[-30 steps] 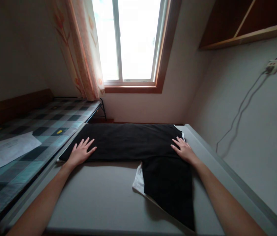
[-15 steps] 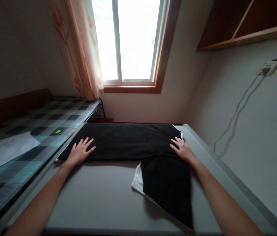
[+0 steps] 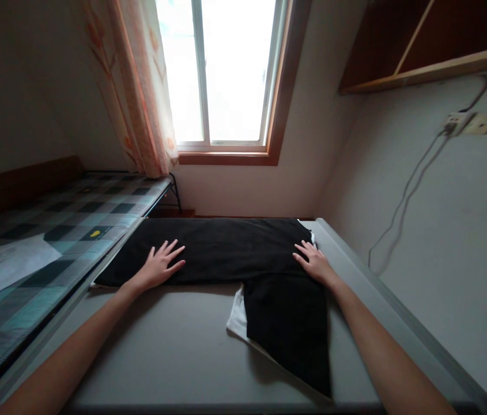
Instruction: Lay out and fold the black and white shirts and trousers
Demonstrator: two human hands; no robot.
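A black garment (image 3: 226, 248) lies flat on a light grey table (image 3: 161, 340), with one part reaching toward the front edge on the right. White fabric (image 3: 237, 314) shows from under its inner corner. My left hand (image 3: 159, 266) rests on the garment's left part, palm down with fingers spread. At the garment's right end my right hand (image 3: 312, 262) lies on the cloth, fingers apart. Neither hand grips anything.
Left of the table stands a bed with a checked mattress (image 3: 65, 230), a white paper (image 3: 7, 265) on it. Behind are a curtain (image 3: 139, 86) and a window (image 3: 238, 75). On the right wall are a shelf (image 3: 429, 69), a socket (image 3: 455, 122) and a hanging cable (image 3: 403, 202).
My left hand has slid right over the garment. My right hand stays near the right end. The whole view has shifted slightly.
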